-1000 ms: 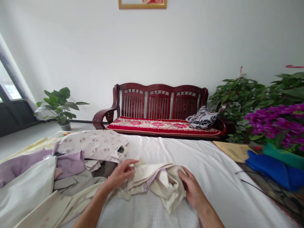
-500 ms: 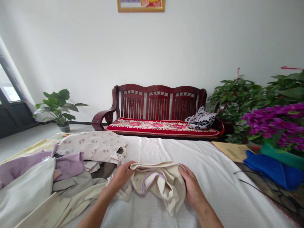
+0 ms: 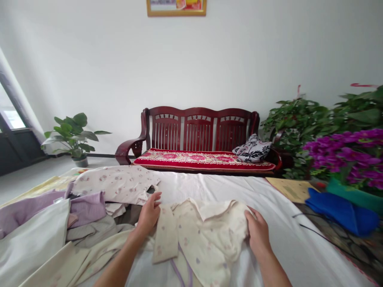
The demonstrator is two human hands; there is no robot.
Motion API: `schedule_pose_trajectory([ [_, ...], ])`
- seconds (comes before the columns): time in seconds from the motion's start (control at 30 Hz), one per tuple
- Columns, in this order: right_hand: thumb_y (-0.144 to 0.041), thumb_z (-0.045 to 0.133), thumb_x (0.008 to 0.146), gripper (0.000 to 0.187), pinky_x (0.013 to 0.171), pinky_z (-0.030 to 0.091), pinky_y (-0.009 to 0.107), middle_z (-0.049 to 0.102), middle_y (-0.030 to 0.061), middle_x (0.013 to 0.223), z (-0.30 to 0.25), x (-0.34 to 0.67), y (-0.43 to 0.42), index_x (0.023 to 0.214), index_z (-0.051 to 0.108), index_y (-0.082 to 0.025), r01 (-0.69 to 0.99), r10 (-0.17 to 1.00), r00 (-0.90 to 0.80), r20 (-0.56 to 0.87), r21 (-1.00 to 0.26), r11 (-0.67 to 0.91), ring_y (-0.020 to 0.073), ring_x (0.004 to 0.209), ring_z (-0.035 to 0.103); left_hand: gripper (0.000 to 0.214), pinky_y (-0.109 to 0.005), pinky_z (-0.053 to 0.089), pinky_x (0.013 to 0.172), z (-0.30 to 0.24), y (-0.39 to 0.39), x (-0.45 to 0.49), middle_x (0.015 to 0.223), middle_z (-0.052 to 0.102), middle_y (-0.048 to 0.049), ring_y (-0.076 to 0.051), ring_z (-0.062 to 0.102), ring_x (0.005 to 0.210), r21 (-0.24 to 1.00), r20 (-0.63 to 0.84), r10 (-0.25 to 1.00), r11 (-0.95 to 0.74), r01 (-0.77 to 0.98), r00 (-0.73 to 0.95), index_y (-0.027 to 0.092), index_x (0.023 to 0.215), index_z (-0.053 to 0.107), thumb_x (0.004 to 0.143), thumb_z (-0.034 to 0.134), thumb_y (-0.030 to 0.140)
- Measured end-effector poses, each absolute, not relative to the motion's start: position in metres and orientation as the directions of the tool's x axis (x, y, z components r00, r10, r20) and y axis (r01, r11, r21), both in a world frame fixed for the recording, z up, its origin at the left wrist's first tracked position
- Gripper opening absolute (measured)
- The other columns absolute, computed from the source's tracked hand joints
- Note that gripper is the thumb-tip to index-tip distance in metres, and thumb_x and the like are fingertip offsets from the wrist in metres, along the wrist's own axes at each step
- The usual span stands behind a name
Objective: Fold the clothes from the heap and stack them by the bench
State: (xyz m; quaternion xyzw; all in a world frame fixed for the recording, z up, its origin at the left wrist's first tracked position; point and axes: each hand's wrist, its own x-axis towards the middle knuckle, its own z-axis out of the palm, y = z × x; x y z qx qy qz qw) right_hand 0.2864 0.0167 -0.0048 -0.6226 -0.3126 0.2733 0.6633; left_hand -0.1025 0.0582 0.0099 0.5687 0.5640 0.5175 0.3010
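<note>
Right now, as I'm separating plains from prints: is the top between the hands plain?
No, the cream top shows small scattered motifs.

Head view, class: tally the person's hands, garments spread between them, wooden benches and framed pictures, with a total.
Hands (left hand, right hand): 2
Cream garment between them: 1
Wooden bench: 1
Framed picture: 1
Total: 5

2 forearms (image 3: pixel 125 253) extended forward, left hand (image 3: pixel 150 213) loosely spread, right hand (image 3: pixel 258 227) gripping

Cream garment (image 3: pixel 211 235): soft matt cloth, creased. White sheet (image 3: pixel 287 227): matt cloth, lightly wrinkled. Bench (image 3: pixel 199 112): glossy, smooth wood. Seat cover (image 3: pixel 206 157): patterned cloth. Wall (image 3: pixel 239 52): smooth, matt.
</note>
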Motion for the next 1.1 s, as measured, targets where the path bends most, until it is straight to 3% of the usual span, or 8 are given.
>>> schedule_pose_trajectory([
  [0.13,-0.032,0.059,0.072,0.043,0.1,0.039,0.051,0.066,0.0144,0.121,0.004,0.278,0.006,0.112,0.068,-0.02,0.689,0.692,0.516,0.505,-0.725,0.015,0.0353,0.113,0.056,0.041,-0.035,0.043,0.085,0.003,0.045,-0.106,0.096,0.069,-0.0072,-0.026,0.064,0.09,0.73,0.233,0.973,-0.179,0.659,0.006,0.023,0.102,0.069,0.063,0.063,0.014],
  [0.23,-0.024,0.054,0.078,0.033,0.102,0.037,0.05,0.068,0.0103,0.119,0.017,0.251,-0.001,0.106,0.071,-0.025,0.81,0.714,0.27,0.646,-0.553,0.194,0.0329,0.115,0.054,0.022,-0.03,0.04,0.076,0.012,0.042,-0.101,0.086,0.068,-0.004,-0.023,0.063,0.083,0.659,0.212,0.977,-0.12,0.742,-0.03,0.025,0.085,0.07,0.068,0.06,0.014],
  [0.33,-0.02,0.055,0.079,0.032,0.092,0.046,0.043,0.07,0.007,0.109,0.023,0.219,-0.003,0.105,0.073,-0.028,0.663,0.794,0.147,0.59,-0.654,0.364,0.0274,0.101,0.061,0.012,-0.026,0.036,0.065,0.026,0.046,-0.089,0.071,0.064,-0.0007,-0.019,0.059,0.07,0.767,0.218,0.973,-0.124,0.63,-0.074,0.023,0.08,0.068,0.074,0.06,0.019],
  [0.47,-0.015,0.061,0.071,0.069,0.071,0.052,0.033,0.061,0.0028,0.132,0.026,0.184,-0.001,0.136,0.056,-0.036,0.415,0.901,0.031,0.433,-0.826,0.382,0.0175,0.079,0.063,0.02,-0.022,0.034,0.055,0.053,0.039,-0.056,0.062,0.059,0.0026,-0.013,0.051,0.056,0.973,0.179,0.984,-0.18,0.142,0.019,0.019,0.086,0.067,0.074,0.069,0.035],
  [0.6,-0.021,0.069,0.072,0.07,0.084,0.052,0.034,0.058,0.0034,0.14,0.035,0.164,0.008,0.14,0.054,-0.035,0.267,0.918,-0.083,0.389,-0.878,0.396,0.0199,0.093,0.064,0.032,-0.024,0.045,0.065,0.076,0.016,-0.018,0.078,0.068,-0.0021,-0.015,0.059,0.068,0.973,0.198,0.947,-0.159,-0.169,0.252,0.017,0.088,0.067,0.071,0.077,0.042],
  [0.77,-0.036,0.068,0.077,0.02,0.082,0.051,0.036,0.075,0.0038,0.089,0.053,0.165,0.024,0.087,0.076,-0.02,0.063,0.922,-0.152,0.355,-0.928,0.368,0.0242,0.086,0.064,0.04,-0.036,0.046,0.094,0.066,-0.001,-0.008,0.111,0.069,-0.0094,-0.025,0.062,0.105,0.963,0.262,0.96,-0.253,-0.097,0.099,0.019,0.113,0.065,0.086,0.063,0.048],
  [0.9,-0.044,0.075,0.064,0.024,0.064,0.049,0.031,0.067,-0.0013,0.065,0.068,0.179,0.037,0.065,0.065,-0.023,-0.059,0.954,0.161,0.252,-0.963,0.265,0.019,0.066,0.057,0.066,-0.041,0.04,0.104,0.039,-0.011,-0.015,0.139,0.053,-0.0126,-0.03,0.049,0.128,0.95,0.298,0.955,-0.296,0.095,-0.003,0.024,0.137,0.053,0.076,0.074,0.038],
  [1.1,-0.064,0.067,0.063,0.039,0.055,0.05,0.033,0.054,-0.0017,0.05,0.1,0.196,0.051,0.06,0.053,-0.027,-0.251,0.947,0.281,0.154,-0.941,0.227,0.0195,0.053,0.055,0.08,-0.044,0.043,0.1,0.015,-0.026,-0.004,0.136,0.053,-0.0163,-0.033,0.056,0.119,0.982,0.063,0.992,-0.081,0.168,0.112,0.024,0.14,0.051,0.068,0.079,0.041],
])
